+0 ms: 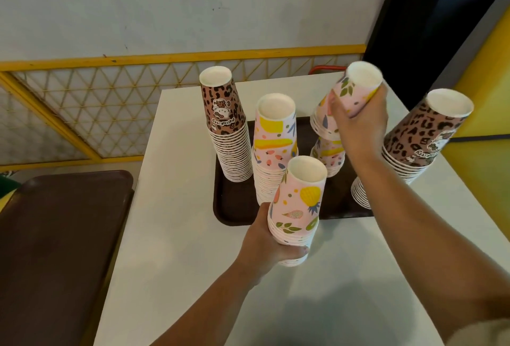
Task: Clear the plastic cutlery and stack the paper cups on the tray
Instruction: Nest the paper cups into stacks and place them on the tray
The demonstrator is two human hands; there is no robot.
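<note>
No plastic cutlery shows anywhere in this view, so that half of the job looks done, though I cannot tell where it went. The cups are well on their way: on the dark brown rectangular plastic tray [234,207] stand a tall stack of upturned leopard-print paper cups [226,125], beyond and to the left of the left hand, and a tall stack of upturned pink fruit-print paper cups [271,147] just beyond that hand. A shorter pink stack [328,156] sits directly under the right hand. A second leopard-print stack [419,138] rises to the right of the right forearm; its base seems to rest at the tray's right edge, but the arm hides the contact. What remains, as I judge it, is to merge the two stacks in the hands with those on the tray.

The left hand [265,238] reaches forward over the white table top [179,263], its fingers and thumb curled round the lower rims of a short pink fruit-print stack [298,202], held upright at the near edge of the tray; whether its base touches the table I cannot tell. The right hand [358,122] is raised higher and farther forward, fingers wrapped round a tilted pink floral stack [350,94], its closed end leaning up and to the right, above the short stack on the tray.

To the left of the left arm lies a second dark brown tray [60,235] on a lower surface.
</note>
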